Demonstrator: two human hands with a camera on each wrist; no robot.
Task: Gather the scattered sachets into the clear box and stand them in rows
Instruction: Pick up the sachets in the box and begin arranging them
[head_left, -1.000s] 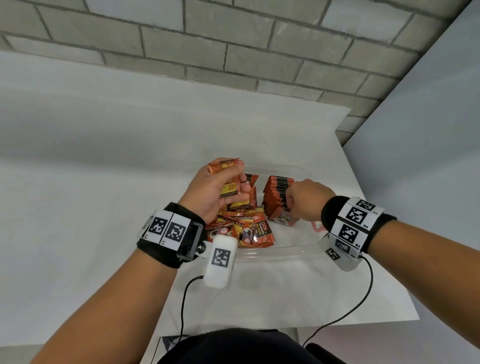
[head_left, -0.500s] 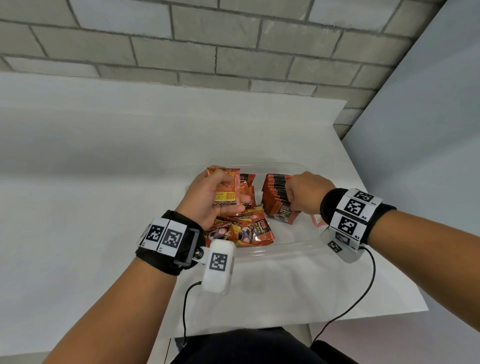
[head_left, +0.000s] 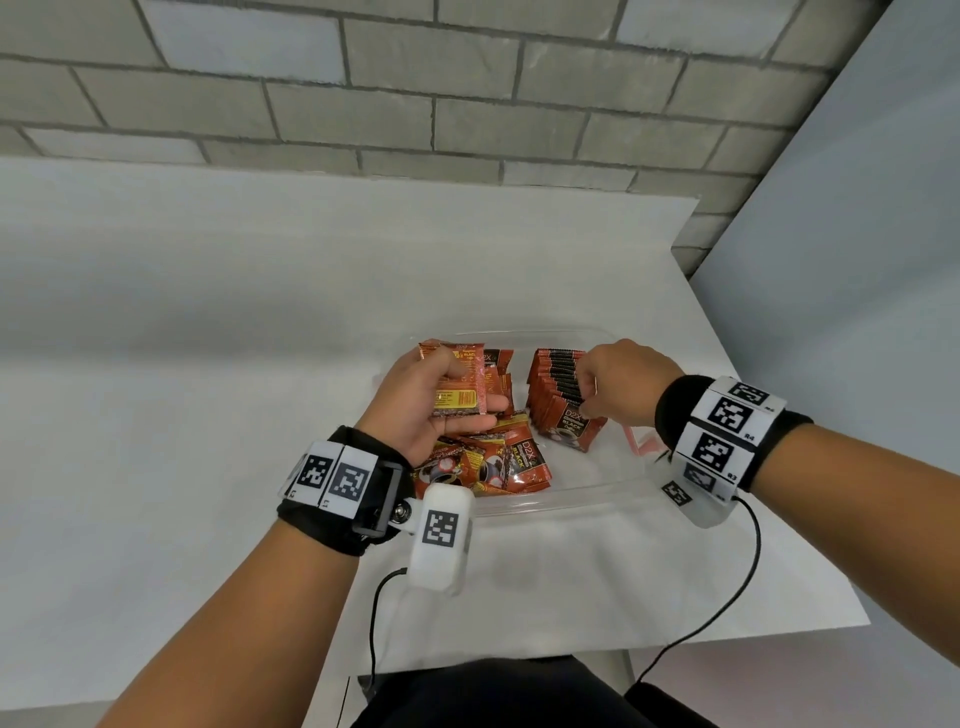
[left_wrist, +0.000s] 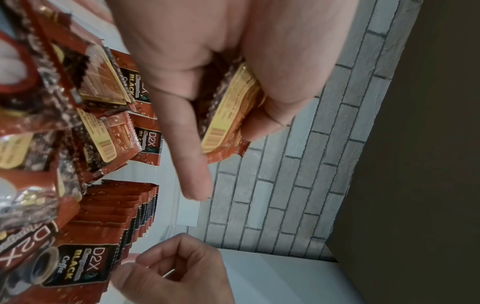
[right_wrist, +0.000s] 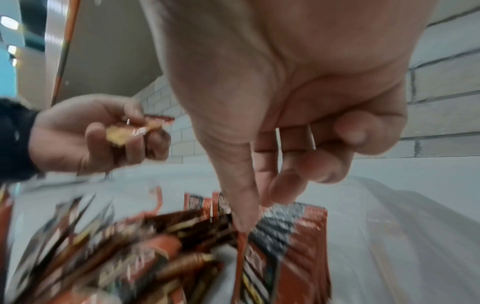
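Plainly, the red-and-black foil sachets read "D2X BLACK Coffee". The left hand (head_left: 441, 400) pinches one red sachet with a yellow label panel (head_left: 460, 382) between thumb and fingers above the clear plastic box (head_left: 566, 496), long axis pointing away from the person. The right hand (head_left: 623, 387) pinches the tops of the upright row of sachets (head_left: 558, 387), about ten, leaning on edge. A loose heap of sachets (head_left: 498, 457), too overlapped to count, lies flat in the box's left half.

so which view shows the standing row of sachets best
The head view: the standing row of sachets shows whole inside the clear box, with the right hand at its near end. The left wrist view shows the row side-on at the frame's edge. The right wrist view is blurred, showing only its tops.
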